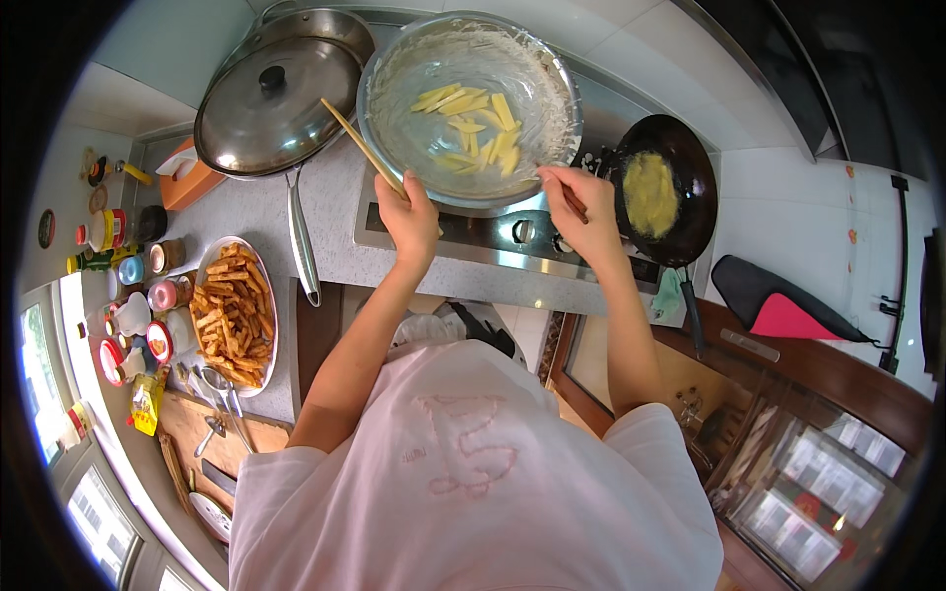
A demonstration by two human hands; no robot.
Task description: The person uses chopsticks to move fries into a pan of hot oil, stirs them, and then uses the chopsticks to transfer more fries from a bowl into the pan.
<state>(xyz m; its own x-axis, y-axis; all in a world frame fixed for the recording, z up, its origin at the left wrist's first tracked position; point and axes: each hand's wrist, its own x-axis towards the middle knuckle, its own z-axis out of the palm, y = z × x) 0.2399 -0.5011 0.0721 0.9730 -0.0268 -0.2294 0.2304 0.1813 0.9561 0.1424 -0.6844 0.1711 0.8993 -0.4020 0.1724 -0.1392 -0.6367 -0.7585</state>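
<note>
A metal mixing bowl [414,66], its wall smeared with pale flour or batter, stands in front of me on the stove and holds cut potato-like strips [462,100]. My left hand [408,218] grips a long pale wooden stick or chopsticks [355,137] by the bowl's near left edge. At its near right rim, my right hand [582,210] is closed around a short reddish-brown stick [573,203]; what its fingertips touch is unclear. Right of that hand, a dark wok [698,185] holds yellow pieces [650,196] in bubbling oil.
A lidded steel pan [295,103] stands left, its handle [303,244] reaching over the counter. Further left are a plate of browned fried strips [233,314], jars [159,340], and a wooden cutting board [259,432]. The wok's handle [692,314] juts past the counter edge.
</note>
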